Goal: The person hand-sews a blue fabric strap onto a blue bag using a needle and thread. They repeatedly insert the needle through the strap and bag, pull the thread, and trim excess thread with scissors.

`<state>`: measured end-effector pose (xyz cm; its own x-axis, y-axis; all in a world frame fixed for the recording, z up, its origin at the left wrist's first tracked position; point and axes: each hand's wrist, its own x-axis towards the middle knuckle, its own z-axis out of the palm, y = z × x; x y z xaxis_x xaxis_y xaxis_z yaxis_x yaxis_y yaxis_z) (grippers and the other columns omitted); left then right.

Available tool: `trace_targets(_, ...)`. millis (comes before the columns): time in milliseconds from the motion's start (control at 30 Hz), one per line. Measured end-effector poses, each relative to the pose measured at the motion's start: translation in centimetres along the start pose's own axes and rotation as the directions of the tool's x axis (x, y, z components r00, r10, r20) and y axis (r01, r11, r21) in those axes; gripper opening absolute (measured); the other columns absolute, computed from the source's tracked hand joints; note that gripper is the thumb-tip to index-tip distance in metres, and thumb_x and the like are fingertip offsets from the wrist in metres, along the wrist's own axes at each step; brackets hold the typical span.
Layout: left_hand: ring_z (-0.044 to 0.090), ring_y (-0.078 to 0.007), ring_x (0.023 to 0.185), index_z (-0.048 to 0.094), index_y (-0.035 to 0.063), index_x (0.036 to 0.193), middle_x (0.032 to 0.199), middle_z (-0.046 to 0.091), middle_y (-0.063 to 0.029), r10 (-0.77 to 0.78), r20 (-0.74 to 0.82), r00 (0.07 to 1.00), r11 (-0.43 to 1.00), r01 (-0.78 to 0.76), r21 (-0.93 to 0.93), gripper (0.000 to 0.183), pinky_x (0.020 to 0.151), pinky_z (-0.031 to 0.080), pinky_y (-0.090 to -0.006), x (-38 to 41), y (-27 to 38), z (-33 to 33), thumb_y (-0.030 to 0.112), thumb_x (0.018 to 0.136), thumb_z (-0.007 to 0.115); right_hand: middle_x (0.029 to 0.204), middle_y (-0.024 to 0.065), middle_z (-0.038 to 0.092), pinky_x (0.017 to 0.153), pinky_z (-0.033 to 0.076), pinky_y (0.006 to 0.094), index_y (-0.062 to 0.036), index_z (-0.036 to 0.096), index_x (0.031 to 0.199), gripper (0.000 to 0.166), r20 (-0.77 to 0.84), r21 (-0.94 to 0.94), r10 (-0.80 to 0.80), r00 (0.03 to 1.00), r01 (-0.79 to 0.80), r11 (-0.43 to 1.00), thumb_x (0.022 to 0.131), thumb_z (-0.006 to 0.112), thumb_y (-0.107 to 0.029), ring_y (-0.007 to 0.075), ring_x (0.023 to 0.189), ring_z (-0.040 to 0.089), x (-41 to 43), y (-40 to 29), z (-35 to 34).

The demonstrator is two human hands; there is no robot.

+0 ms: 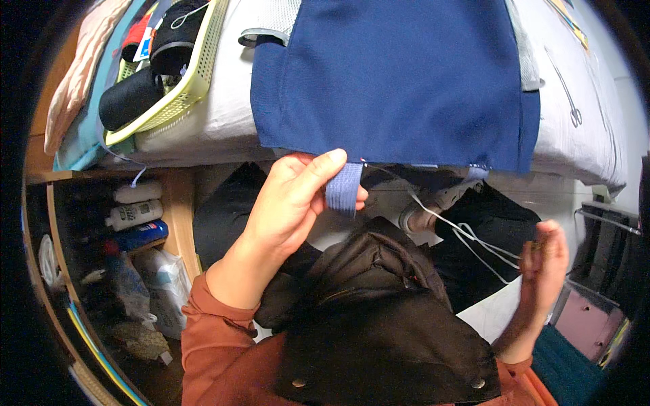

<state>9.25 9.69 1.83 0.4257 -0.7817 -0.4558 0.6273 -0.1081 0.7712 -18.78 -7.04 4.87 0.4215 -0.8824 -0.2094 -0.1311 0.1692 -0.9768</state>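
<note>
My left hand [292, 203] pinches the near edge of a navy blue cloth piece [396, 91], thumb on top. A short lighter blue ribbed strap [343, 189] hangs down between its fingers from that edge. White thread [431, 213] runs from the cloth edge beside the strap, out to the right, slack and partly looped. Its far end reaches my right hand [546, 264], which is raised at the right, slightly blurred, fingers drawn together on the thread. Whether a needle is in those fingers cannot be seen. Another light blue strap [477, 172] shows under the cloth edge farther right.
A yellow-green plastic basket [198, 86] with black thread cones [131, 99] stands at upper left. A slender ring-handled metal tool [574, 114] lies on the white-covered surface [569, 152] at right. Below left, a wooden shelf [180, 223] holds bottles [136, 215] and bags.
</note>
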Motion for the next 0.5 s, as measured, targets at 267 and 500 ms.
trace_targets(267,0.057,-0.0177,0.057,0.057,-0.0008,0.074,0.065,0.059,-0.0084,0.054,-0.023,0.998,0.998,-0.053,0.044,0.027,0.058,0.047,-0.0310,0.5,-0.7,0.1,0.023,0.085,0.050,0.068,-0.0010,0.054,0.040,0.027,0.0161,-0.0043,0.055,0.097,0.018,0.317,-0.091,0.125,0.940,-0.102,0.991,0.086,0.045,-0.015,0.0016,0.047,0.036,-1.4,1.6,4.6)
trace_targets(500,0.056,-0.0177,0.056,0.058,0.0000,0.071,0.063,0.058,-0.0085,0.047,-0.028,0.998,0.998,-0.046,0.036,0.029,0.058,0.046,-0.0306,0.1,-0.3,0.2,0.024,0.084,0.050,0.061,0.0009,0.050,0.053,0.038,0.0207,-0.0018,0.046,0.083,0.011,0.543,-0.036,0.061,0.838,-0.049,0.998,0.086,0.045,-0.012,0.0078,0.056,0.047,-1.2,3.6,12.1)
